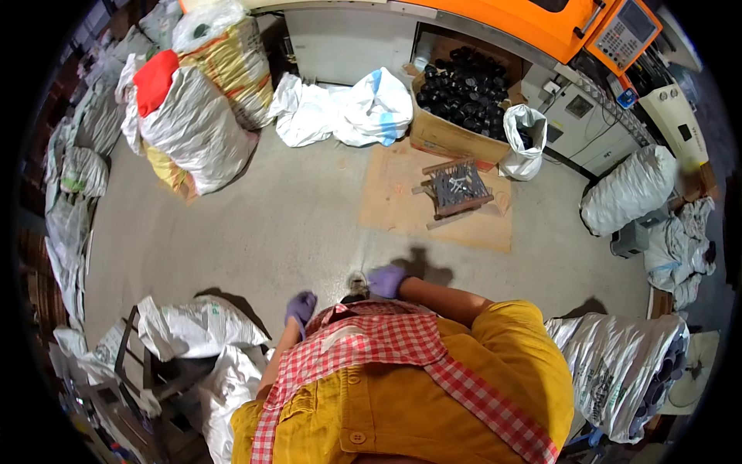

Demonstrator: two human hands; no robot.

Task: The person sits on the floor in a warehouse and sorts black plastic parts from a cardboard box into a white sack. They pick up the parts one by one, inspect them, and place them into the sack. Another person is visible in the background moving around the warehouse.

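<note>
My left hand (301, 307), in a purple glove, hangs beside the red-and-white checked apron (371, 338) with its fingers curled in. My right hand (386, 281), gloved the same way, is out in front of the apron's right side, its fingers also curled. Nothing shows in either hand, and both are off the floor. Ahead and to the right, a low stool (457, 188) with a dark woven seat stands on a flat cardboard sheet (398, 189). Several small light pieces (458, 185) lie on its seat.
Behind the stool stand a cardboard box (456, 141) of black round caps (464, 89) and an open white sack (523, 143). An orange machine (533, 27) runs along the back. Full sacks (197, 127) crowd the left; a bulging sack (630, 189) and a sack of dark parts (618, 371) are right.
</note>
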